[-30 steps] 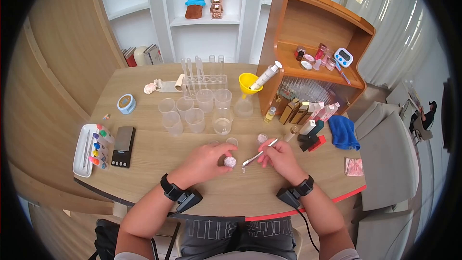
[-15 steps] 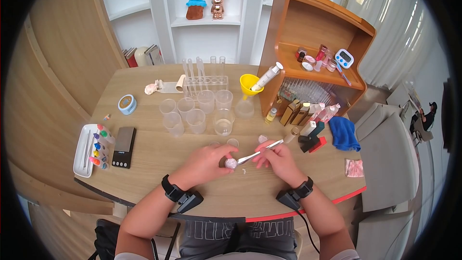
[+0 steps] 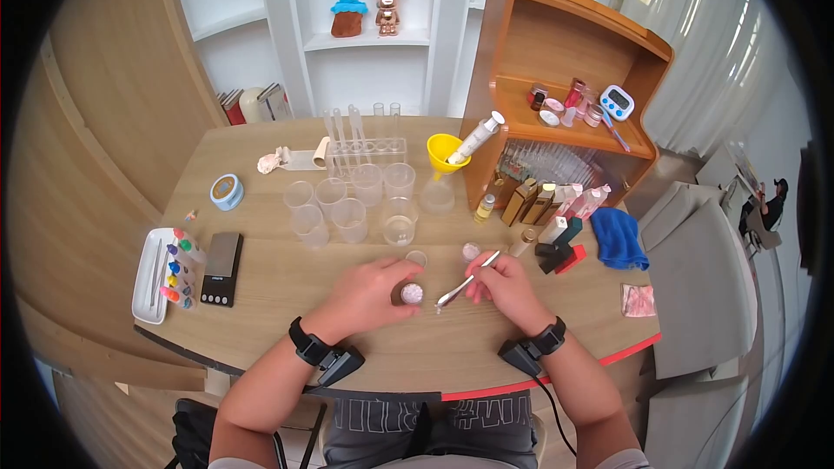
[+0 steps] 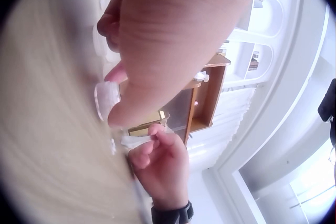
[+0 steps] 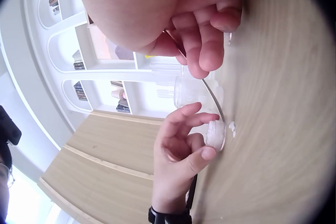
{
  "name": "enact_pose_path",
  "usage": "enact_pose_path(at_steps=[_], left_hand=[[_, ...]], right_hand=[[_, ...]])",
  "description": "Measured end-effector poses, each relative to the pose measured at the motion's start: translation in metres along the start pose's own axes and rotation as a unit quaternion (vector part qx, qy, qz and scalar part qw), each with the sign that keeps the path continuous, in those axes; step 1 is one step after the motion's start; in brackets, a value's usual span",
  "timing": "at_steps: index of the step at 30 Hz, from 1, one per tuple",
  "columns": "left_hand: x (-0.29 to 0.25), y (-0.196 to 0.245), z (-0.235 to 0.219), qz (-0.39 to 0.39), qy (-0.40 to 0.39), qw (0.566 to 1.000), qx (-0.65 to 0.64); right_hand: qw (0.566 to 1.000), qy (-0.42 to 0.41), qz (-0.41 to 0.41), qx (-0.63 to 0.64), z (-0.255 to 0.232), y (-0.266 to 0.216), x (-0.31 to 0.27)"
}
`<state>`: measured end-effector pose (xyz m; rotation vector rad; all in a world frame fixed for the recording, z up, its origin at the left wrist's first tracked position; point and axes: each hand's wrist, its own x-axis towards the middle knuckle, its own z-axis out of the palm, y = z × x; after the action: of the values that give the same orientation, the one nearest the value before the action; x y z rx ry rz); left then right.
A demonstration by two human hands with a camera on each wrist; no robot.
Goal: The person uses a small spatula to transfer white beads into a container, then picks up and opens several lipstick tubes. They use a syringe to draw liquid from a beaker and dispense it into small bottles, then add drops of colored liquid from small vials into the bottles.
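My left hand (image 3: 369, 291) holds a small clear jar (image 3: 412, 294) of pinkish-white contents between thumb and fingers, low over the table. In the right wrist view the jar (image 5: 216, 136) is tilted, with its open side facing the table's near part. A slim metal spatula (image 3: 469, 278) is pinched by my right hand (image 3: 506, 285), its tip slanting down to the tabletop right of the jar. Small white bits (image 5: 232, 128) lie on the table at that tip. Beyond the hands stand another small pink-filled pot (image 3: 471, 252) and a small clear round container (image 3: 417, 259).
Several clear plastic cups (image 3: 350, 219) stand behind the hands, before a test tube rack (image 3: 382, 149). A yellow funnel (image 3: 445, 153) sits in a flask. Small boxes (image 3: 554, 254) and a blue cloth (image 3: 619, 239) lie right; a black scale (image 3: 221, 269) lies left.
The spatula tip went from the bits on the table up to the jar's mouth, then back down to the table. The left hand keeps its hold on the jar.
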<state>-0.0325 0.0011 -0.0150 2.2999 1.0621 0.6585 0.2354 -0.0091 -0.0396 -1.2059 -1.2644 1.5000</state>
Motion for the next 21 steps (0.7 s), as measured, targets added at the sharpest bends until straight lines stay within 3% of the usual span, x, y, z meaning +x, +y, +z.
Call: enact_pose_path(at_steps=[14, 21], left_hand=[[-0.001, -0.002, 0.000, 0.009, -0.024, 1.000, -0.009], [0.000, -0.004, 0.000, 0.004, -0.029, 0.999, -0.013]], right_hand=[[0.999, 0.001, -0.029, 0.018, 0.006, -0.008, -0.005], [0.998, 0.042, -0.009, 0.039, 0.002, -0.002, -0.001]])
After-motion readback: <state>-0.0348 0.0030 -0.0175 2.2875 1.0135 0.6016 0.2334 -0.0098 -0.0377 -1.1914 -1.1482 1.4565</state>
